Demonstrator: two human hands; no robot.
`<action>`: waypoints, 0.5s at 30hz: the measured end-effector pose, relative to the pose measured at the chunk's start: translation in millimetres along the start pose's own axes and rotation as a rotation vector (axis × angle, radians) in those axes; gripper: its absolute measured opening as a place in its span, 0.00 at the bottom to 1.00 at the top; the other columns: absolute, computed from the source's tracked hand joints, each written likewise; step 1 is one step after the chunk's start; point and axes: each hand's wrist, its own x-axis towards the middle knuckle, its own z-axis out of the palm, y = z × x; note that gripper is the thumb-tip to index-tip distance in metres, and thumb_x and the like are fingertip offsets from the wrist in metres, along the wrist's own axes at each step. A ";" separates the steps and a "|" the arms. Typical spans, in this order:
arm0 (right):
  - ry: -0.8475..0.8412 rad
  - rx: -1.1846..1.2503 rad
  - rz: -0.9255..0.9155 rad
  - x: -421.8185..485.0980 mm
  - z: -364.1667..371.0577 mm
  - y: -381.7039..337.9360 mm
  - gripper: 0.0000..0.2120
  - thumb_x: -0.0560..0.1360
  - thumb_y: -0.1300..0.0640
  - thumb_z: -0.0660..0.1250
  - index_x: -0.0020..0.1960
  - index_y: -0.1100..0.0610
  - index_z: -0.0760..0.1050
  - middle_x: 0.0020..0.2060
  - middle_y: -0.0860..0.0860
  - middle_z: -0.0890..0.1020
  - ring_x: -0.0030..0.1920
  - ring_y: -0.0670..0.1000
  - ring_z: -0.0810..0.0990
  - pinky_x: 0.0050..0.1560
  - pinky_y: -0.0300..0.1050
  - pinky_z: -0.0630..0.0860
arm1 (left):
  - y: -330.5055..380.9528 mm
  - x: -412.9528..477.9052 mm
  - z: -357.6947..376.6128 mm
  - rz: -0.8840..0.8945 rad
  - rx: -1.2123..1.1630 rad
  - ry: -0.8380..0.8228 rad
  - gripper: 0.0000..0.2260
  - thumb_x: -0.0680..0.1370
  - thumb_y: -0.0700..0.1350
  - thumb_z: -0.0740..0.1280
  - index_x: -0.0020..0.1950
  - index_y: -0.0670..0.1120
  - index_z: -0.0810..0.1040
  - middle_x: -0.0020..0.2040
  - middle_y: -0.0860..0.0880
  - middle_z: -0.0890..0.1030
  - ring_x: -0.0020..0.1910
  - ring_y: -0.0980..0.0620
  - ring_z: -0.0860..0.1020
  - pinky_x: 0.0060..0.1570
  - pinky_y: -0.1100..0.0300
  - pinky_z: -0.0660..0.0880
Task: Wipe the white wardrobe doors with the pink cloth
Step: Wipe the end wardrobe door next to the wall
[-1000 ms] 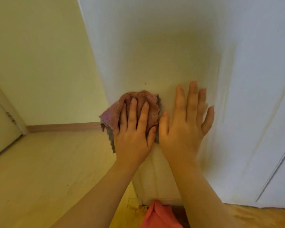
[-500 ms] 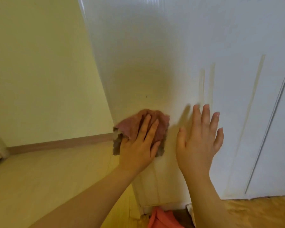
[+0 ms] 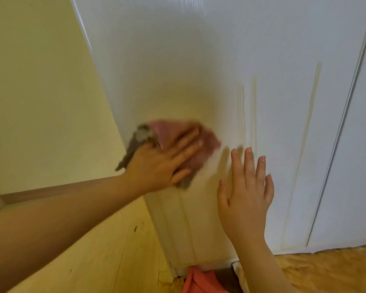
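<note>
White wardrobe door (image 3: 199, 60) fills most of the view. A thin gap at right separates it from the second door (image 3: 363, 144). Faint vertical streaks on the main door's right part. Yellow wall (image 3: 30, 81) to the left, wooden floor (image 3: 93, 250) below.

Left hand (image 3: 156, 166): grip apart, fingers straight, pressing the pink cloth (image 3: 167, 132) flat on the door, low down near its left edge.

Right hand (image 3: 245, 197): grip apart, fingers spread, palm facing the door just right of the cloth, clear of it.

Cloth is blurred, with a grey corner hanging past the door edge. Brown baseboard (image 3: 40, 192) along the wall. Orange fabric (image 3: 199, 282) at the door's foot.
</note>
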 end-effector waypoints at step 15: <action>-0.087 -0.053 -0.006 -34.4 11.1 10.3 0.28 0.73 0.56 0.54 0.73 0.51 0.56 0.72 0.54 0.64 0.72 0.55 0.57 0.67 0.54 0.53 | 45.2 -36.5 25.5 0.217 0.064 -0.049 0.22 0.81 0.52 0.52 0.75 0.46 0.60 0.75 0.45 0.60 0.73 0.45 0.55 0.73 0.47 0.45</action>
